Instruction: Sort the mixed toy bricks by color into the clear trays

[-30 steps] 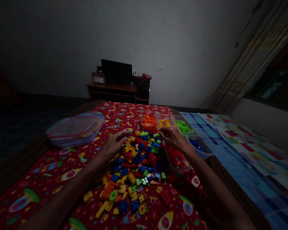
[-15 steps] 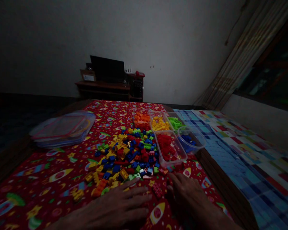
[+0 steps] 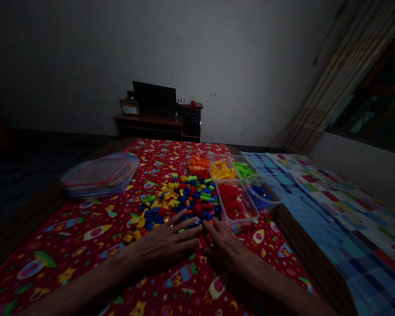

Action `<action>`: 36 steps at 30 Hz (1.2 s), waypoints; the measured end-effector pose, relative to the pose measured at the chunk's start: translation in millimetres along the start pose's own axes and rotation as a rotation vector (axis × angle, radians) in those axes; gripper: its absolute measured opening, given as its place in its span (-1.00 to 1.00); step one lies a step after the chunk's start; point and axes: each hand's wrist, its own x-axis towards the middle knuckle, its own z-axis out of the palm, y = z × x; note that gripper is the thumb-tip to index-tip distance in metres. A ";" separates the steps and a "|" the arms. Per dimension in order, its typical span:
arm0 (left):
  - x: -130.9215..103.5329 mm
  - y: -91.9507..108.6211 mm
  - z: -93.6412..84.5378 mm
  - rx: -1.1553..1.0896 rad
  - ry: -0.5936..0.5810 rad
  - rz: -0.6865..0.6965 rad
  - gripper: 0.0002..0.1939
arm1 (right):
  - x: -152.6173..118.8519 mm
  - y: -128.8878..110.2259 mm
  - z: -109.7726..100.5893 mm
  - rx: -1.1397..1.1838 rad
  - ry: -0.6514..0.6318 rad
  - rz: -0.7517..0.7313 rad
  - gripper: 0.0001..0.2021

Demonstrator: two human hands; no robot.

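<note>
A mixed heap of toy building bricks [image 3: 164, 199] in yellow, blue, red and green lies on a red patterned cloth [image 3: 95, 245]. Across the heap's near edge rests my left hand [image 3: 171, 239], its fingers stretched out and spread, palm down. My right hand [image 3: 225, 245] is beside it, fingers apart and touching the heap's near right edge. Between the two sets of fingertips a few red bricks [image 3: 204, 240] show in part. No brick is seen gripped, though the undersides of both hands are hidden.
Right of the heap stand clear tubs of sorted bricks: a red tub [image 3: 238, 221], a yellow one [image 3: 222, 170], a green one [image 3: 243, 169], an orange one [image 3: 199, 166] and a round blue one [image 3: 266, 199]. Stacked plastic lids [image 3: 98, 175] lie left. A wooden edge [image 3: 309, 254] borders the cloth.
Both hands have moved forward to the heap. Loose bricks at its near side, including a dark red one between the hands, have been pushed in toward it. The view has shifted slightly.
</note>
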 end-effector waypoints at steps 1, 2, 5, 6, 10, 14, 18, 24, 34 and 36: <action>2.0 -7.5 2.1 0.014 0.011 -0.008 -0.66 | 4.6 1.1 0.8 0.003 0.023 -0.024 -0.23; 3.8 -15.3 3.9 0.026 0.022 -0.015 -0.63 | 9.6 2.3 1.9 0.010 0.045 -0.051 -0.21; 9.0 -38.1 6.5 0.023 0.067 -0.070 -0.63 | 30.2 5.6 2.8 0.051 0.114 -0.118 -0.18; 11.0 -45.2 6.6 0.007 0.079 -0.102 -0.66 | 39.2 6.8 1.3 0.071 0.122 -0.135 -0.19; 20.5 -73.2 7.8 -0.082 0.139 -0.249 -0.74 | 82.8 14.7 -13.8 0.172 0.179 -0.140 -0.40; 28.4 -100.3 15.8 -0.178 0.253 -0.410 -0.70 | 124.7 28.8 -26.8 0.240 0.163 -0.014 -0.72; 26.2 -113.2 17.3 -0.243 0.371 -0.600 -0.57 | 146.6 35.7 -36.0 0.276 0.225 0.133 -0.77; 5.4 -110.0 -3.5 -0.265 0.388 -0.747 -0.50 | 122.2 15.7 -52.5 0.049 0.139 0.102 -0.86; -15.5 -114.4 16.4 -0.401 0.187 -0.730 -0.30 | 98.5 -8.8 -16.5 -0.194 -0.102 -0.104 -0.75; -18.7 -113.9 16.8 -0.412 0.179 -0.746 -0.30 | 108.6 -0.9 -29.6 -0.079 -0.107 -0.053 -0.72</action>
